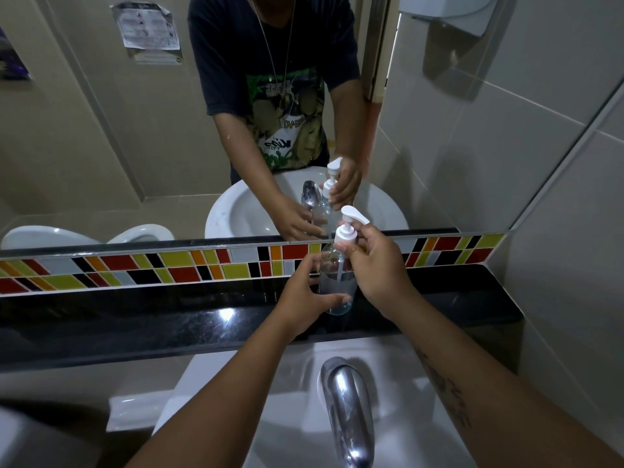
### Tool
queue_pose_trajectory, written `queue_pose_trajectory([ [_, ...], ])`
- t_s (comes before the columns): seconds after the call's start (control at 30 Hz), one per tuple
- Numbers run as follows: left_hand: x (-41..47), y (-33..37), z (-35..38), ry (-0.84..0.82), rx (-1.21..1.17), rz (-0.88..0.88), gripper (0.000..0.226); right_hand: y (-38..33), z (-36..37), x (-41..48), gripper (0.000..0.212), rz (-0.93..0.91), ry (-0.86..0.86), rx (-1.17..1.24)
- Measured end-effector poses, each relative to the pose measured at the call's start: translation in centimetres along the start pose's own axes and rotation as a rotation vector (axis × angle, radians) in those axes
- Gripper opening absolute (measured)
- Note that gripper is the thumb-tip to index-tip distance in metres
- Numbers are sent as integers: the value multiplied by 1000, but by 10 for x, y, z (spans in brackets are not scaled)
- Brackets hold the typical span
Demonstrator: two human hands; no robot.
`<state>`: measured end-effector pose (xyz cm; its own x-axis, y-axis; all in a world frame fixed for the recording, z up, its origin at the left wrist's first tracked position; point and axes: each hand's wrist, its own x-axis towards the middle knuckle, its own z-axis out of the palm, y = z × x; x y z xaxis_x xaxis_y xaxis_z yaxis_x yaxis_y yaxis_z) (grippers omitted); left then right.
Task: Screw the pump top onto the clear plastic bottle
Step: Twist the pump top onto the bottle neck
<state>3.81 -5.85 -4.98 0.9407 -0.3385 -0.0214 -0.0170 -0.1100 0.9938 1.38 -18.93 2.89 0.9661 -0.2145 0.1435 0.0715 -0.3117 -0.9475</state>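
Note:
A clear plastic bottle [334, 282] stands upright on the black ledge [169, 319] behind the sink. My left hand [304, 298] wraps around its lower part, thumb across the front. A white pump top [347, 226] sits on the bottle's neck, its dip tube reaching down inside. My right hand [374, 265] pinches the pump's white collar with thumb and fingers from the right. The nozzle points right and toward me.
A chrome tap [347, 410] rises over the white sink [253, 383] just below my arms. A mirror [135, 146] above a coloured tile strip [169, 268] reflects me and the bottle. A tiled wall stands at right, with a dispenser [449, 15] high up.

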Motion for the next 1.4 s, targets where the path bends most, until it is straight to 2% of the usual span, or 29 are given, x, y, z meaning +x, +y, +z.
queue_pose_trajectory([
  [0.2,-3,-8,9,84,-35,27,74,6,10,-1,34,-55,124,-10],
  [0.37,-2,-8,8,79,-14,8,75,8,15,-3,31,-81,155,-2],
  [0.47,-3,-6,7,74,9,0,76,9,7,-5,29,-99,81,54],
  [0.63,-2,-5,7,67,7,-11,74,15,-15,-4,64,-84,-118,41],
  [0.8,-5,-4,6,56,15,-19,82,16,-23,-3,47,-17,-147,-30],
  [1.03,-6,14,-10,-37,31,-9,95,14,-25,-4,47,-8,-176,-11],
  [1.17,-2,32,-21,-41,22,38,84,14,-29,-2,47,-11,-240,6],
  [1.3,1,33,-27,-77,10,47,69,0,-42,-1,60,10,-251,1],
  [1.4,1,33,-28,-86,30,37,70,-16,-58,3,55,-104,-221,-91],
])
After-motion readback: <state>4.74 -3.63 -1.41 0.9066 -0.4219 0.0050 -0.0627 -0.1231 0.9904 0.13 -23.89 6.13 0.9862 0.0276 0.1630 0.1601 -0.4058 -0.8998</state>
